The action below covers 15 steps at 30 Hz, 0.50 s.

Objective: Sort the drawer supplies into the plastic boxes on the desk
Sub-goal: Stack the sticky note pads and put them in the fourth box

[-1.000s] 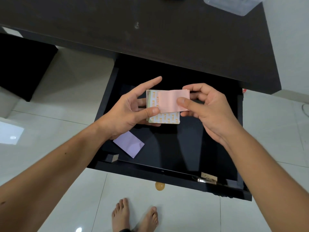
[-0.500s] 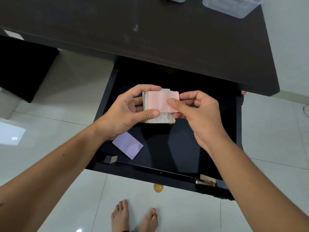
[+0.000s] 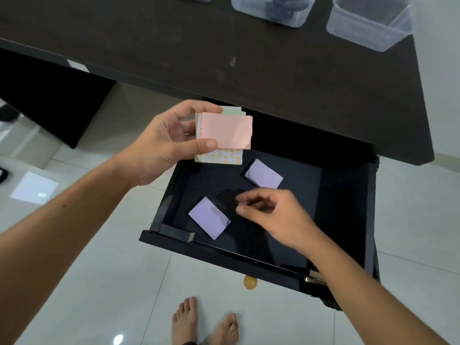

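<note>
Above the open black drawer's far-left corner, the left hand pinches a stack of pink and patterned paper notes; the right hand, fingers loosely curled, hovers over a small black object between two lilac cards

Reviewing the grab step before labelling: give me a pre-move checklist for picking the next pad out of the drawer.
1. Left hand grips the stack of note pads between thumb and fingers: ok.
2. Right hand free to pick, fingers loosely curled with nothing seen in them: ok, though it is blurred.
3. Targets visible: two purple pads lie flat and apart in the drawer: ok.
4. Dark object beside the right fingertips, identity and contact: cannot tell.
5. Drawer pulled out enough for access: ok.
6. Plastic boxes on the desk open on top: ok; which one takes pads: cannot tell.
</note>
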Each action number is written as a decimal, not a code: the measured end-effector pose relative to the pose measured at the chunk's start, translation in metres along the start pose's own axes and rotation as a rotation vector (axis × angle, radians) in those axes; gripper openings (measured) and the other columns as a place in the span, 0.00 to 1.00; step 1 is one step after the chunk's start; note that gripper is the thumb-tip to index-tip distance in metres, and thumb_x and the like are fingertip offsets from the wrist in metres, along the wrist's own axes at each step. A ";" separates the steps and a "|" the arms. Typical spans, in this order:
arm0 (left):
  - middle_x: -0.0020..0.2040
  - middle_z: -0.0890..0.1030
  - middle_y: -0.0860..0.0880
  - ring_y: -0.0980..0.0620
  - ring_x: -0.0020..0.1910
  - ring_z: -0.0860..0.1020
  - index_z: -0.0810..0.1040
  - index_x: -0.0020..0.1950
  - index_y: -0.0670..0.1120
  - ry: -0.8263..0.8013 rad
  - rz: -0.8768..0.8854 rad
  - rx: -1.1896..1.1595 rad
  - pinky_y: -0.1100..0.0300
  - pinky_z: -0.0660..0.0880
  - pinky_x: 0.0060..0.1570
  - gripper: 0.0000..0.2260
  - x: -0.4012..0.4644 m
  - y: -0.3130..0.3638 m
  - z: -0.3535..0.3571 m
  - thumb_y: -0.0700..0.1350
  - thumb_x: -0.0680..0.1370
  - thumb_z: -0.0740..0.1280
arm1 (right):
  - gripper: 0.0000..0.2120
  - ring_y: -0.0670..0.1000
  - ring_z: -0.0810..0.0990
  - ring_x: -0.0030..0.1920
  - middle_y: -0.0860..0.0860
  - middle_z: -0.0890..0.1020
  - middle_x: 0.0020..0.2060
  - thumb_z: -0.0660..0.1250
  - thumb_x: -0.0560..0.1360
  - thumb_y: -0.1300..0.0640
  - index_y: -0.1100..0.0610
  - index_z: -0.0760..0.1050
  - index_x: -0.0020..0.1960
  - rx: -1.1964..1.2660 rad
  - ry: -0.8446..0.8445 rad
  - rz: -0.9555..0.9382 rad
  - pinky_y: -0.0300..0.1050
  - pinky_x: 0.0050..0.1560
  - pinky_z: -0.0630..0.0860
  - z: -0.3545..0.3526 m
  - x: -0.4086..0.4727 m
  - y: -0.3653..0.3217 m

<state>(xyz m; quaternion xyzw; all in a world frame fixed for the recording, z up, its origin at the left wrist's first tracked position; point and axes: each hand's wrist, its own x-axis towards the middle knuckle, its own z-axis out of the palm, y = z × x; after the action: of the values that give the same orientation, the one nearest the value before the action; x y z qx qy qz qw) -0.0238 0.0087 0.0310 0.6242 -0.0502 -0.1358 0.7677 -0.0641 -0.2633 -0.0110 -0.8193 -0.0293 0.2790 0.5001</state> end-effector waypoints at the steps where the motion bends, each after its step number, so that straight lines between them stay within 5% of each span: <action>1: 0.57 0.85 0.46 0.48 0.55 0.83 0.78 0.65 0.52 0.014 -0.003 -0.008 0.59 0.82 0.51 0.23 -0.002 0.000 -0.005 0.36 0.74 0.77 | 0.10 0.43 0.85 0.47 0.44 0.88 0.48 0.81 0.74 0.53 0.48 0.87 0.55 -0.075 -0.020 -0.009 0.35 0.48 0.78 0.010 0.002 0.000; 4: 0.58 0.85 0.45 0.46 0.56 0.82 0.78 0.65 0.52 0.040 -0.028 -0.014 0.57 0.81 0.49 0.23 -0.009 -0.005 -0.014 0.41 0.72 0.79 | 0.20 0.41 0.82 0.49 0.41 0.84 0.48 0.83 0.69 0.47 0.49 0.86 0.58 -0.281 -0.027 -0.099 0.32 0.48 0.74 0.033 0.012 -0.001; 9: 0.58 0.85 0.46 0.46 0.57 0.82 0.79 0.64 0.53 0.034 -0.029 -0.056 0.56 0.82 0.51 0.22 -0.014 -0.012 -0.021 0.38 0.74 0.77 | 0.37 0.47 0.78 0.56 0.42 0.78 0.52 0.83 0.61 0.34 0.48 0.82 0.65 -0.596 -0.020 -0.127 0.45 0.55 0.77 0.052 0.024 -0.006; 15: 0.60 0.84 0.44 0.46 0.60 0.81 0.79 0.64 0.53 0.030 -0.022 -0.060 0.55 0.82 0.54 0.21 -0.013 -0.015 -0.019 0.35 0.75 0.75 | 0.30 0.47 0.74 0.57 0.42 0.75 0.52 0.85 0.62 0.42 0.48 0.82 0.61 -0.605 -0.041 -0.169 0.40 0.52 0.69 0.053 0.029 0.002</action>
<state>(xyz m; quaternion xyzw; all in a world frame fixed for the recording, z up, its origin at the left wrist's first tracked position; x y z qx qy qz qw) -0.0333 0.0276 0.0135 0.6035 -0.0277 -0.1361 0.7852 -0.0654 -0.2119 -0.0431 -0.9196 -0.1892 0.2317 0.2545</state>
